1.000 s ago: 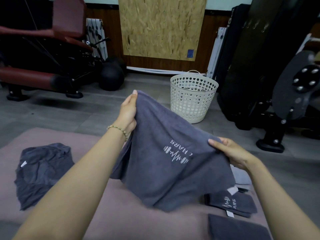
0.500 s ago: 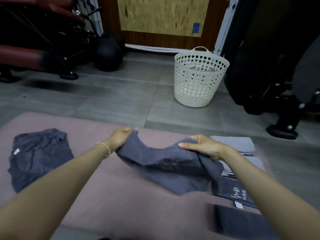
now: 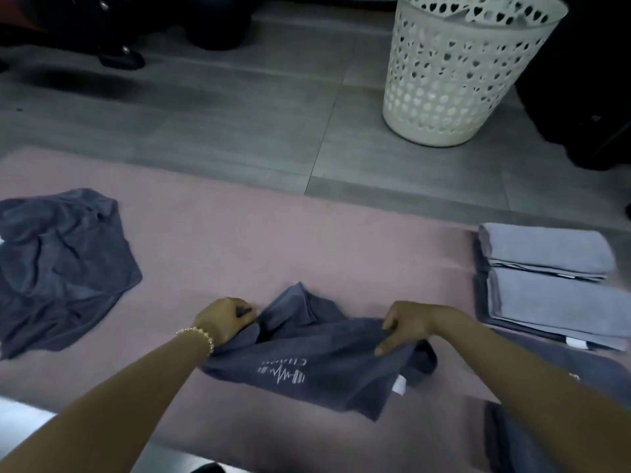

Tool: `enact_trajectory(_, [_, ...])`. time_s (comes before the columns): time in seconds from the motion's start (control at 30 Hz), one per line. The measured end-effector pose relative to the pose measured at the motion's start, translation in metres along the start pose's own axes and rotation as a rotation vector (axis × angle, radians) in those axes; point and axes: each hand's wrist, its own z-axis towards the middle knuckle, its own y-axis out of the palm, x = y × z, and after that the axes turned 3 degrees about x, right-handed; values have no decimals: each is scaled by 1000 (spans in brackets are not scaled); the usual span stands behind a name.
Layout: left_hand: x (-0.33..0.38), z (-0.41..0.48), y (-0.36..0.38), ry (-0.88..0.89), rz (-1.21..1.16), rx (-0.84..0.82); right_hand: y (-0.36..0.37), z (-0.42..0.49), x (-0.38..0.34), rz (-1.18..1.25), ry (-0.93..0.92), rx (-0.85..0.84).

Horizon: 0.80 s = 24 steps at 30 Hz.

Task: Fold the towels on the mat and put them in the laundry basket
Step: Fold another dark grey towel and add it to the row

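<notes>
A dark grey towel (image 3: pixel 307 363) with a white logo lies crumpled low on the pink mat (image 3: pixel 273 240). My left hand (image 3: pixel 223 319) grips its left corner and my right hand (image 3: pixel 408 324) pinches its right edge. A second dark grey towel (image 3: pixel 58 268) lies unfolded at the mat's left end. Folded light grey towels (image 3: pixel 546 278) are stacked at the mat's right end, with darker folded ones (image 3: pixel 607 370) nearer me, partly hidden by my right arm. The white perforated laundry basket (image 3: pixel 457 73) stands on the floor beyond the mat, at the upper right.
Grey tiled floor (image 3: pixel 239 114) lies between the mat and the basket. Dark gym equipment feet (image 3: pixel 119 58) and a black ball (image 3: pixel 215 29) sit at the top left. A black machine (image 3: pixel 587 97) stands right of the basket.
Both hands have lowered the logo towel from chest height down onto the mat. My view has tilted down, so the basket sits higher in the frame.
</notes>
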Motion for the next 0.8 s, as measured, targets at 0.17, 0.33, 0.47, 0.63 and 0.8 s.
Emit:
enact_trajectory(0.17, [4,27,36,60,-249,-15,1,25,6,704,-143,205])
enact_trajectory(0.33, [12,38,60,117,-297,11,28,59,8,1055,-161,385])
enact_trajectory(0.47, [25,33,49,36,-537,6,43,62,-14,1029,-203,190])
enact_trajectory(0.63, [43,15,35,27,-732,-160,41,47,-50,816,-337,46])
enact_trajectory(0.8, [56,3,33,156,-805,-237,39,63,-48,745,-352,313])
